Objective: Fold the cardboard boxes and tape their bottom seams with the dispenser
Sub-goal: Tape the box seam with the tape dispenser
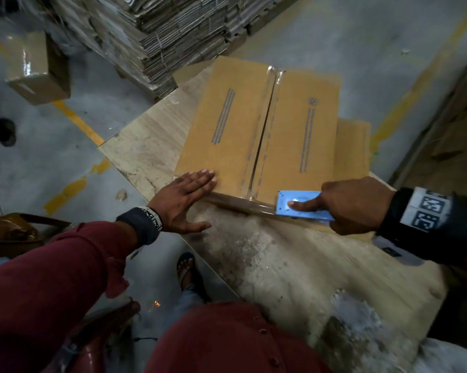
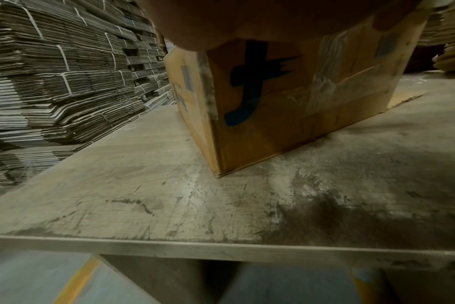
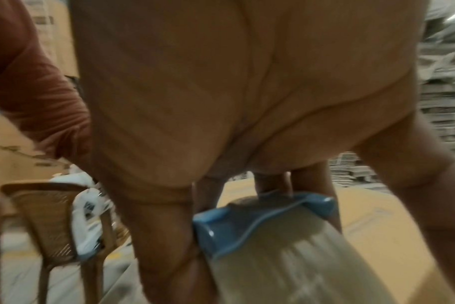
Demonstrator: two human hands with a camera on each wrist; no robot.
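Note:
A folded cardboard box [image 1: 256, 130] stands on the worn wooden table [image 1: 151, 146], flaps up, with clear tape along its middle seam [image 1: 263, 130]. My left hand [image 1: 189, 195] lies flat with straight fingers on the box's near left corner. My right hand [image 1: 353, 203] grips the blue tape dispenser [image 1: 299, 204] at the box's near edge, just right of the seam, forefinger stretched along its top. In the right wrist view the dispenser [image 3: 249, 224] and its tape roll [image 3: 299, 265] sit under my fingers. The left wrist view shows the box's side [image 2: 286, 98] with a blue logo.
Tall stacks of bundled flat cardboard [image 1: 157, 30] stand beyond the table. A taped box [image 1: 38, 68] sits on the grey floor at left. A flat cardboard piece [image 1: 353, 146] lies under the box at right. A brown chair [image 3: 47, 207] stands beside the table.

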